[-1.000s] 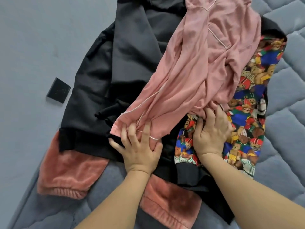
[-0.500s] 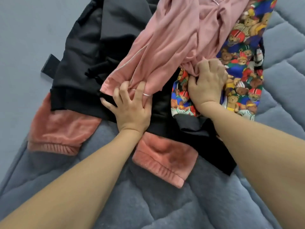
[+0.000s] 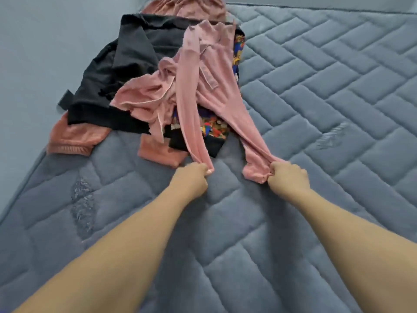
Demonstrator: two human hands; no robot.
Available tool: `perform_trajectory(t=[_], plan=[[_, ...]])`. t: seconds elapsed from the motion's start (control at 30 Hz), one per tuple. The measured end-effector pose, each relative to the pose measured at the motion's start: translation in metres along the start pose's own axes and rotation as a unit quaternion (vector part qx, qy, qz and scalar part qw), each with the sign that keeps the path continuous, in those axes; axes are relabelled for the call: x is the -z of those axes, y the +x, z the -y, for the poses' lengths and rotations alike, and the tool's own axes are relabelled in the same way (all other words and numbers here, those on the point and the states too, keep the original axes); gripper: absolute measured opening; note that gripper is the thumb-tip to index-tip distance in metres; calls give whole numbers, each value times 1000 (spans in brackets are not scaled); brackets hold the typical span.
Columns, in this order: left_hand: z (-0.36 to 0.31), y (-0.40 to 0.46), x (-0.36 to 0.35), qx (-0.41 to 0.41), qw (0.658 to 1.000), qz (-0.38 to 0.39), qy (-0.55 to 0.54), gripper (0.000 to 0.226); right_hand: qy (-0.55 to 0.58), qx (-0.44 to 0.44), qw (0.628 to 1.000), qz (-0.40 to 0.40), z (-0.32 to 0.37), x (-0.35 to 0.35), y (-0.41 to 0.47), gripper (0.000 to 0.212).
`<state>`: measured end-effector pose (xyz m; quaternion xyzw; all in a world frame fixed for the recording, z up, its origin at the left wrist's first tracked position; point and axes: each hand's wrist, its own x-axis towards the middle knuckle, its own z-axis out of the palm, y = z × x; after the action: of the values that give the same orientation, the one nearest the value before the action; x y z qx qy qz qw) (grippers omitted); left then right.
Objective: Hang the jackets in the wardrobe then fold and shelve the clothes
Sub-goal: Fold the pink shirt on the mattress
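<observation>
Single head-worn view, wide-angle.
Looks forward and steeply down along both forearms at a quilted bed (image 3: 316, 91), close above it, clothes pile (image 3: 158, 71) toward the upper left.

Left hand (image 3: 191, 177): gripping one end of the pink garment (image 3: 203, 91), fingers curled round the cloth.
Right hand (image 3: 286, 177): gripping the other end, just above the mattress (image 3: 316, 86).
Pink garment: stretching in two strands from the pile toward the hands.
Pile: black garment (image 3: 126, 64), salmon fleece piece (image 3: 74, 136) and bear-print cloth (image 3: 214, 128) lying near the mattress's left edge.
</observation>
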<state>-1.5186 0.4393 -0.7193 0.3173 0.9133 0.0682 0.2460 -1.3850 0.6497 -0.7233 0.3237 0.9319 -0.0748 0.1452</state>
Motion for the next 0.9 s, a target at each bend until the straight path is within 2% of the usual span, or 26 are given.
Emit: perform_trajectory(t=[0.07,0.13,0.23,0.33,0.43,0.5,0.53,0.57,0.63,0.7,0.77,0.83,0.9], plan=[[-54,-44,-35,3,996,87,-26,37,-22,10,1000,5,-42,0,-42,17],[-110,-84,-72,3,990,142,-26,37,-27,9,999,32,-84,-4,-84,18],[-195,-133,-119,1,976,217,-16,42,-26,-25,995,93,-159,-15,-148,22],[-279,-176,-159,-27,956,291,-21,39,-67,-73,988,118,-252,-19,-212,26],[-367,-227,-208,-124,898,422,0,24,-88,-180,962,187,-350,-11,-268,32],[-413,-259,-234,-167,850,498,42,24,-74,-245,940,225,-401,-9,-299,37],[-427,-270,-242,-167,837,517,66,29,-71,-256,932,247,-418,-11,-311,42],[-435,-276,-246,-155,834,520,95,35,-71,-252,928,266,-429,-14,-321,46],[-430,-274,-242,-89,860,485,130,47,-66,-222,928,291,-434,-18,-332,47],[-405,-264,-219,9,887,439,142,71,-21,-202,941,270,-426,-17,-331,44],[-372,-248,-188,77,891,407,185,87,31,-159,962,218,-408,-15,-319,41],[-345,-228,-159,145,919,342,130,81,119,-122,968,185,-387,-14,-303,37],[-330,-204,-143,210,946,244,-39,74,213,-115,956,164,-364,-13,-285,49]])
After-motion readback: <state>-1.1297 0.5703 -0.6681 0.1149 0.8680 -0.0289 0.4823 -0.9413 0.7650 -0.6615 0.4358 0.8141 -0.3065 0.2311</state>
